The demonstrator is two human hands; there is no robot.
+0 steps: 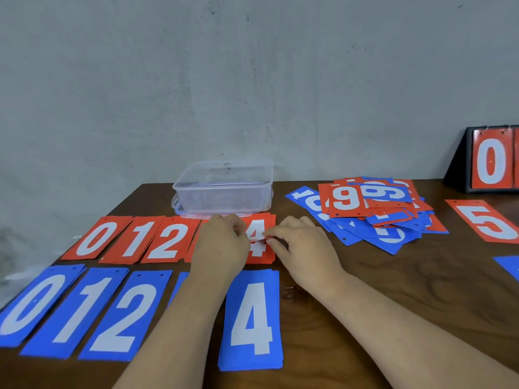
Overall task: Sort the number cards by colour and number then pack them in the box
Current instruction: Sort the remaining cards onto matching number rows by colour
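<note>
**Both hands meet on the red 4**

The left hand (222, 242) and right hand (303, 245) come together over the red card with a white 4 (259, 240). It lies flat on the dark wooden table (365, 290), between the two sets of fingertips. The right hand's thumb and forefinger are curled and pinch the card's right edge. The left hand's fingers are bent onto its left edge, and this hand hides the card beside it.

Just beyond the knuckles stands the clear plastic box (224, 189), with its lid off. Left of the left hand runs a row of red cards (132, 240) showing 0, 1 and 2. Under the forearms and nearer the person lies a row of blue cards (84, 313) showing 0, 1, 2 and 4.

Beyond and right of the right hand is a loose heap of red and blue cards (373, 211). Farther right lie a red card with a white 5 (486, 220) and a black scoreboard stand (488, 161) showing a red 0.
</note>
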